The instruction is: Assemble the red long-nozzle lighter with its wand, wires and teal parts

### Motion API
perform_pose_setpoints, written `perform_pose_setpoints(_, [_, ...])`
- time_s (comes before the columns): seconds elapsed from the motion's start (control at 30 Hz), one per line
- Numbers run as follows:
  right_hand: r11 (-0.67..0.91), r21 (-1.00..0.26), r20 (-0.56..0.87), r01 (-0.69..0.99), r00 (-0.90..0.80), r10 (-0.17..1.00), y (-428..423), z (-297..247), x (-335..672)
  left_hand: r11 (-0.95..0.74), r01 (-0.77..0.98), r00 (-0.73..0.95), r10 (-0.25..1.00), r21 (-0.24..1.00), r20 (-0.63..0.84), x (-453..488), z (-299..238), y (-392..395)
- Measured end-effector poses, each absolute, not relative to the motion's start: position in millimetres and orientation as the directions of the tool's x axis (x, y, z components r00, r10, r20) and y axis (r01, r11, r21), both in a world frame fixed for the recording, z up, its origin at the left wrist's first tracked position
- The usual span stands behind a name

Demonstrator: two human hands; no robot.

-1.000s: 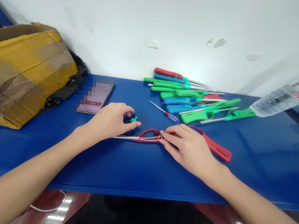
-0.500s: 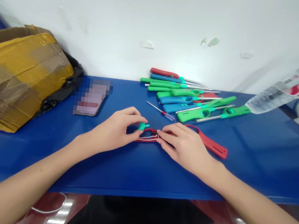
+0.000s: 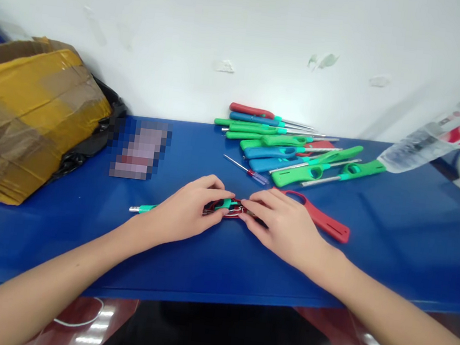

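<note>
The person's left hand [image 3: 186, 209] and right hand [image 3: 285, 228] met near the middle of a bright blue table top [image 3: 408, 248], both curled and grasping from opposite sides. Between them lay a small assembly of red-insulated wire and thin metal [image 3: 225, 211], with a small green plastic part [image 3: 228, 204] pinched against it by the left thumb and fingers. A slim metal tube with a green collar [image 3: 140, 208] stuck out to the left beneath the left hand. The right fingertips steadied the assembly's other end, and the fingers partly hid how the pieces joined. A flat red plastic lighter shell [image 3: 327, 225] lay just right of the right hand, below a loose pile of green, blue and red lighters [image 3: 290, 153] and a small red-handled screwdriver [image 3: 250, 170].
</note>
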State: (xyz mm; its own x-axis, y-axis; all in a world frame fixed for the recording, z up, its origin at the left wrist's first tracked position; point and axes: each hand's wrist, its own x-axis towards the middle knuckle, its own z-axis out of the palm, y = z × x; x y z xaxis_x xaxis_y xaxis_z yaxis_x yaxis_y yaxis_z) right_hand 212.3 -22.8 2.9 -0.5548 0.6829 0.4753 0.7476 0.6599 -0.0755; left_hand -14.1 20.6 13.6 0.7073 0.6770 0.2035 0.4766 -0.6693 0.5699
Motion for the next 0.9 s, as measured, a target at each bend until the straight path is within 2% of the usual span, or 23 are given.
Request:
perform_pose_setpoints(0.2, [0.649, -0.073, 0.465, 0.757, -0.550, 0.694, -23.0, 2.1, 212.0, -0.655, 0.473, 0.707, 0.681, 0.589, 0.189, -16.1, 15.5, 21.5])
perform_pose_setpoints(0.4, [0.650, -0.077, 0.461, 0.756, -0.551, 0.695, -23.4, 2.2, 212.5, -0.675, 0.453, 0.698, 0.675, 0.582, 0.238, -20.8, 20.1, 24.4])
perform_pose_setpoints(0.57, [0.652, -0.075, 0.465, 0.754, -0.553, 0.692, -23.6, 3.7, 212.1, -0.714, 0.464, 0.682, 0.666, 0.524, 0.303, -20.8, 17.4, 23.4])
perform_pose_setpoints(0.73, [0.648, -0.071, 0.455, 0.759, -0.553, 0.698, -22.9, 3.0, 212.0, -0.796, 0.432, 0.679, 0.597, 0.424, 0.427, -19.6, 12.5, 21.5])
perform_pose_setpoints(0.83, [0.645, -0.064, 0.459, 0.761, -0.552, 0.696, -23.1, 2.0, 212.0, -0.825, 0.423, 0.717, 0.557, 0.375, 0.418, -20.2, 10.7, 22.1])
perform_pose_setpoints(0.9, [0.647, -0.061, 0.461, 0.760, -0.553, 0.694, -23.5, 1.6, 212.1, -0.820, 0.425, 0.734, 0.560, 0.383, 0.384, -20.6, 10.6, 22.8])
